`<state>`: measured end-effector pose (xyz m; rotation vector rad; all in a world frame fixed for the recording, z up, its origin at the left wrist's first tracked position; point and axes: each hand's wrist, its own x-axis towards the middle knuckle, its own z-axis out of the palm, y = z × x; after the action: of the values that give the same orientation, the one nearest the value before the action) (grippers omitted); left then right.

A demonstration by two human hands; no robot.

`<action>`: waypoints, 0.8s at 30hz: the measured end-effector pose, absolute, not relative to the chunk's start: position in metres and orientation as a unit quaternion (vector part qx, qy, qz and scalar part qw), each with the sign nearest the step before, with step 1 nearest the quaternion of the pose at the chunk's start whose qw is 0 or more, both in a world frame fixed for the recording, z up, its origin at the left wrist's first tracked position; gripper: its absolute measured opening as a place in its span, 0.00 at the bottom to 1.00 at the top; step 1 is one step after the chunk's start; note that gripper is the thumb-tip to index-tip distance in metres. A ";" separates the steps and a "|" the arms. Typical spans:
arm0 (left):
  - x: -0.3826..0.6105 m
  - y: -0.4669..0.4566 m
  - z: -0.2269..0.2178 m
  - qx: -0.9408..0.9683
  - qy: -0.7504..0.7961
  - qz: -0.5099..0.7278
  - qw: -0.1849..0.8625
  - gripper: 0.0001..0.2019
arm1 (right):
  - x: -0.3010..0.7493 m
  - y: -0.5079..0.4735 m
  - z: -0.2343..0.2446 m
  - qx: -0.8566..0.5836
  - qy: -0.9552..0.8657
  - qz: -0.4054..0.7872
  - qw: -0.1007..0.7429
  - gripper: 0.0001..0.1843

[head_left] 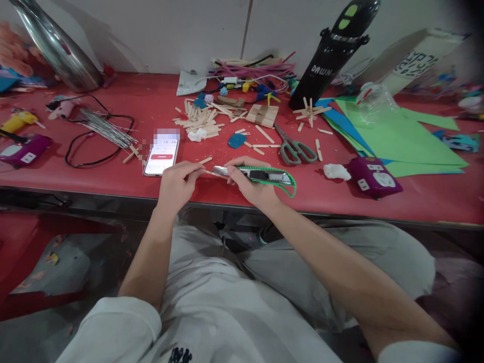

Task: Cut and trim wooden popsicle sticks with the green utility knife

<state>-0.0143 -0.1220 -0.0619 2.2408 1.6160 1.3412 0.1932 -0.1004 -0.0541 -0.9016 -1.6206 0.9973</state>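
Near the front edge of the red table, my right hand is closed around a green-framed box cutter. Its metal tip points left. My left hand pinches the left end of a thin wooden stick, which runs rightward under the cutter's tip. Fingers of my right hand hide the stick's far end, so I cannot tell whether they touch it. Just behind my left hand lies a lit phone. A heap of wooden sticks is spread beyond both hands.
Scissors with green-grey handles lie beyond my right hand. A purple box and crumpled white tissue are to the right, near green paper sheets. A black bottle leans at the back. Metal wires lie left.
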 end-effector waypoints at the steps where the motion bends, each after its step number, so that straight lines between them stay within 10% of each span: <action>1: -0.014 -0.122 -0.062 0.728 0.529 0.434 0.038 0.09 | 0.193 -0.100 -0.054 -0.369 -0.662 0.423 0.496 0.09; 24: -0.017 -0.126 -0.052 0.719 0.509 0.443 0.166 0.10 | 0.195 -0.084 -0.046 -0.353 -0.477 0.631 0.499 0.07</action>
<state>-0.0172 -0.1255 -0.0517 2.0492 1.4487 1.2617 0.1949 -0.0838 -0.0460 -0.8548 -1.1551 1.5270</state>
